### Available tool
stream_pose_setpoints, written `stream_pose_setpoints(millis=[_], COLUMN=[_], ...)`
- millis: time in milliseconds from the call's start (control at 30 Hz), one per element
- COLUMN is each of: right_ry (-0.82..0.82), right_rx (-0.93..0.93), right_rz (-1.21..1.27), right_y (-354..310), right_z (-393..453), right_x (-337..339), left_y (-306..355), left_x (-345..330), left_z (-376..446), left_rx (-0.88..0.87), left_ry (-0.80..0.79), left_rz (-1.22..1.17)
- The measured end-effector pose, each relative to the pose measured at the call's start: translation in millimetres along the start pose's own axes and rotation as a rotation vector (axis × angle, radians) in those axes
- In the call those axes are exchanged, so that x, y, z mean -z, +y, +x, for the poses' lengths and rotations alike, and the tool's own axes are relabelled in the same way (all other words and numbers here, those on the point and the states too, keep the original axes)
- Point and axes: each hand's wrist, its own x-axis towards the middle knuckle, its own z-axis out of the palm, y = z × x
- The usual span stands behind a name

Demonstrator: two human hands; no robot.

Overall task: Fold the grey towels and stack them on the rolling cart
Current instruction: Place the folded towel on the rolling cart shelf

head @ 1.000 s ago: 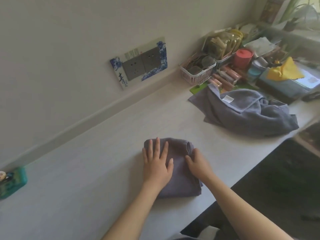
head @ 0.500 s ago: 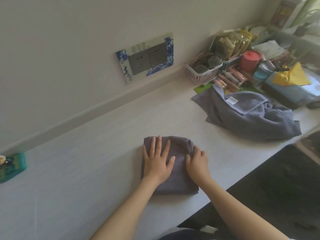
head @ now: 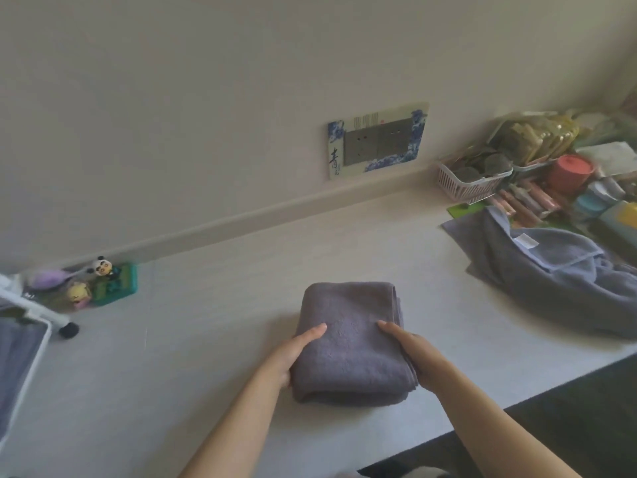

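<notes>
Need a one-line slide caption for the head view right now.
Both hands, left and right, grip the sides of a folded grey towel on the counter; an unfolded towel waits at right.

A folded grey towel (head: 348, 343) lies on the white counter (head: 213, 305). The left hand (head: 293, 353) holds its left side and the right hand (head: 410, 353) holds its right side, thumbs on top. A second, unfolded grey towel (head: 558, 277) lies well apart at the right. At the left edge stands a white cart (head: 31, 326), with small toy figures (head: 93, 281) near it by the wall.
</notes>
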Motion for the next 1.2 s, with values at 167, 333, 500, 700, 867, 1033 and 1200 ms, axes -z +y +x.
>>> stream_pose_setpoints(millis=[167, 333, 500, 700, 867, 1033, 1200], right_ry=[-0.217, -0.424, -0.643, -0.88, -1.064, -1.094, -1.077], right_rx=[0.09, 0.202, 0.371, 0.491, 0.563, 0.63, 0.581], right_rz=[-0.117, -0.225, -0.417, -0.429, -0.41, -0.451, -0.467], right_y=[-24, -55, -93, -132, -164, -182, -184], right_z=[-3, -11, -24, -42, -61, -73, -76], right_x=[-60, -121, -202, -279, -348, -414, -474], left_y=[14, 31, 48, 68, 84, 97, 104], left_x=[56, 104, 159, 195, 227, 255, 302], left_z=[-45, -92, -149, -210, -262, -296, -301], left_rx=[-0.115, -0.252, -0.402, -0.605, -0.727, -0.829, -0.847], left_ry=[0.025, 0.209, 0.433, 0.586, 0.705, 0.867, 0.961], left_rz=[-0.116, -0.193, -0.325, -0.47, -0.579, -0.752, -0.9])
